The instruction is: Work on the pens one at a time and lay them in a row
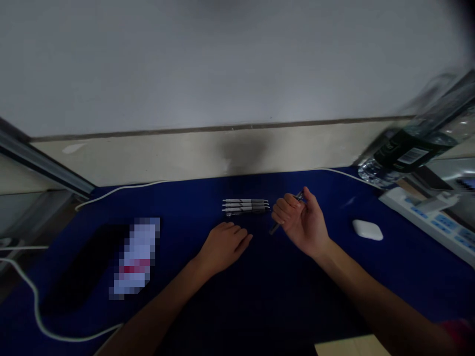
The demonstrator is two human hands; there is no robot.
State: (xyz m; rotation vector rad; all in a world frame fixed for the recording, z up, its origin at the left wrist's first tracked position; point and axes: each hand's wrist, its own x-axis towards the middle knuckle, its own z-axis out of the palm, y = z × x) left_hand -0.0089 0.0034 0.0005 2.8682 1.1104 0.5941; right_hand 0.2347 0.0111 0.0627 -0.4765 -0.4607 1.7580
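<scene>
My right hand (302, 222) is turned palm up, its fingers curled around a dark pen (274, 228). The pen slants, one end below my fingers and the other near my thumb. On the blue surface rests my left hand (224, 244), palm down with loosely bent fingers and holding nothing visible. Several pens (245, 204) lie side by side just beyond it; most have white barrels with dark grips, while the nearest looks darker. They lie between my two hands, apart from both.
A blurred-out phone-like rectangle (137, 254) lies left beside a dark flat area. At right are a white rounded case (367, 230), a white power strip (434, 222) and a clear bottle (408, 148). White cables (35, 296) cross the blue table (260, 306); a wall rises behind.
</scene>
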